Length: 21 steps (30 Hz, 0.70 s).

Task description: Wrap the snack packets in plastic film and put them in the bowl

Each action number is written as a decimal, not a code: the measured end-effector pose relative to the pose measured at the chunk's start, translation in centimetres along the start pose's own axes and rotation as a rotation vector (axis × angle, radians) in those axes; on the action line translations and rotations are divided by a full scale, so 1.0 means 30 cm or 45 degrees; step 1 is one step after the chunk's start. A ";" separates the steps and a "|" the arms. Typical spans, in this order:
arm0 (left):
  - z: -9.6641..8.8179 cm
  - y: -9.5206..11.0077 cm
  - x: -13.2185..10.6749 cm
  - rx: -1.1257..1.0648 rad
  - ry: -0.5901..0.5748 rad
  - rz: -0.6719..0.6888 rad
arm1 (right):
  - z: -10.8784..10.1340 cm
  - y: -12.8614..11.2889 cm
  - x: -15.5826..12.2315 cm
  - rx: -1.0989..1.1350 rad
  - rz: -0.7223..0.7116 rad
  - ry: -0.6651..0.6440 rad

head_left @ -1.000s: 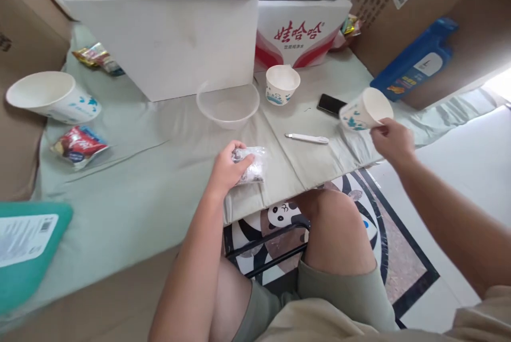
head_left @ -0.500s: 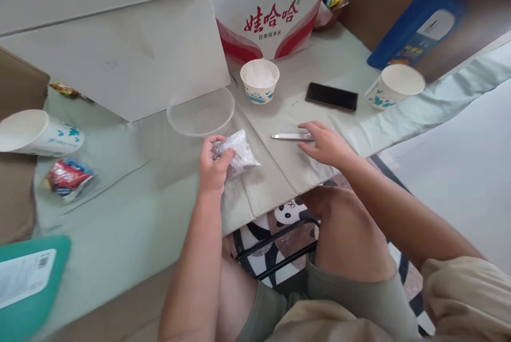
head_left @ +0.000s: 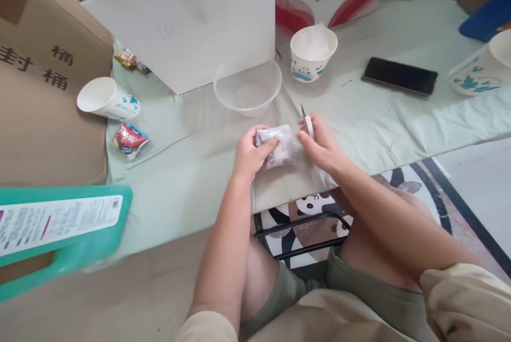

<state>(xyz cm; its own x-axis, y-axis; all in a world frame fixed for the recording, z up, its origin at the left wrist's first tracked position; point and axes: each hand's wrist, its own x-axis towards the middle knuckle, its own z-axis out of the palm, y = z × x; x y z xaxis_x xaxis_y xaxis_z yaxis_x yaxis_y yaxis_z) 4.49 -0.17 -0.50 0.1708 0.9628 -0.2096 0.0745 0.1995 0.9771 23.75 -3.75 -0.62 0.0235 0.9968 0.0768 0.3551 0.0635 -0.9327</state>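
A small clear plastic packet (head_left: 280,145) with pale and greyish contents is held in my left hand (head_left: 251,156), the thumb lying across its top. My right hand (head_left: 321,145), closed around a slim white utility knife (head_left: 308,124), is just right of the packet. The knife's narrow dark tip points up and away from me. What exactly fills the packet is too blurred to make out. Just beyond my left hand sits a clear round plastic bowl (head_left: 247,91). Behind the knife stands a paper cup (head_left: 313,57) with white, film-like plastic in it.
A black phone (head_left: 400,76) and another paper cup (head_left: 479,67) are to the right. On the left are a tipped paper cup (head_left: 109,98), a red-and-blue snack wrapper (head_left: 130,140) and a green container (head_left: 91,225). White boxes (head_left: 223,17) line the back.
My right hand has picked up the utility knife from the cloth and brought it left beside the packet. The camera view has swung left and down. My left hand keeps hold of the packet.
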 end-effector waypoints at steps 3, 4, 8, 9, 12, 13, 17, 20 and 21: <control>0.006 -0.007 -0.015 0.035 -0.127 0.059 | 0.038 -0.010 -0.010 -0.039 0.025 -0.076; 0.007 -0.007 -0.018 0.032 -0.155 0.072 | 0.035 -0.013 -0.011 -0.026 0.035 -0.077; 0.011 -0.009 -0.016 -0.054 -0.278 0.051 | 0.002 -0.022 -0.008 0.124 0.162 -0.130; 0.014 -0.013 -0.015 -0.106 -0.286 0.046 | -0.002 -0.021 -0.007 0.174 0.203 -0.142; 0.030 -0.034 -0.016 -0.290 -0.250 0.051 | 0.007 -0.016 -0.006 0.359 0.327 0.019; 0.039 -0.041 -0.019 -0.342 -0.233 0.052 | 0.015 -0.015 -0.006 0.430 0.371 0.102; 0.084 -0.060 -0.034 -0.459 -0.149 0.023 | 0.049 -0.029 -0.024 0.558 0.451 0.173; 0.100 -0.054 -0.034 -0.492 0.047 0.033 | 0.055 -0.044 -0.047 0.471 0.366 0.096; 0.096 -0.049 -0.031 -0.481 0.111 0.039 | 0.052 -0.046 -0.052 0.449 0.343 0.105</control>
<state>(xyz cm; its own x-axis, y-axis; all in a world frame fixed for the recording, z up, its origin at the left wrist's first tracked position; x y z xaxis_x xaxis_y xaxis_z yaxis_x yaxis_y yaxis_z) 7.05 -1.89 -1.84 0.0818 0.9779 -0.1924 -0.2993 0.2082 0.9312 21.76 -5.33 0.01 0.1508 0.9738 -0.1705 -0.0134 -0.1704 -0.9853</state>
